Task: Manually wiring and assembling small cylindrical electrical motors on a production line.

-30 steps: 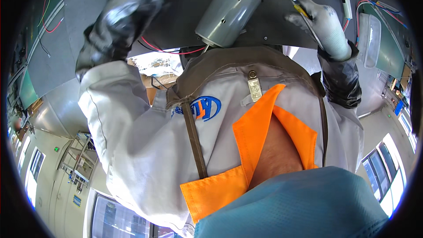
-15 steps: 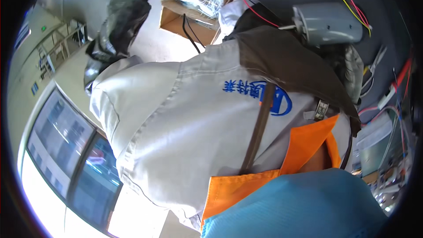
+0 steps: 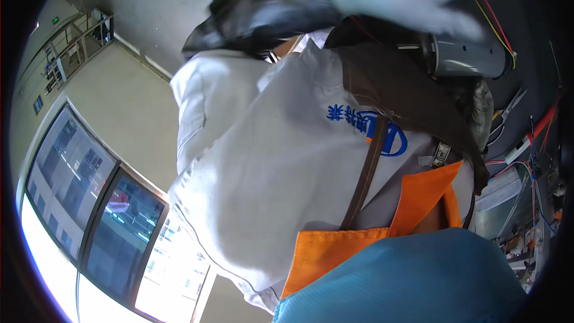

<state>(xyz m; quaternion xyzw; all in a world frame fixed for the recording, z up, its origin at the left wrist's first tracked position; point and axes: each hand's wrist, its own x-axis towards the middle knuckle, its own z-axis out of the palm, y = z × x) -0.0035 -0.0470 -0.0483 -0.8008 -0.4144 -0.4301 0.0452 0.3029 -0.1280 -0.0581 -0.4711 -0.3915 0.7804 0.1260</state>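
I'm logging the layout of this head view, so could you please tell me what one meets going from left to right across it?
Dark-framed windows → white work jacket → brown strap → orange collar → grey cylindrical part → red and white wires on the dark bench.

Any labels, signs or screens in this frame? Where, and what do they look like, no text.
Chest emblem: blue printed mark with a ring shape, on the white jacket, centre right.
Wall sign: small green rectangle, far upper left, above the railing.
Wall plate: small blue rectangle, left edge, on the pale wall.
No screens or packages can be made out.
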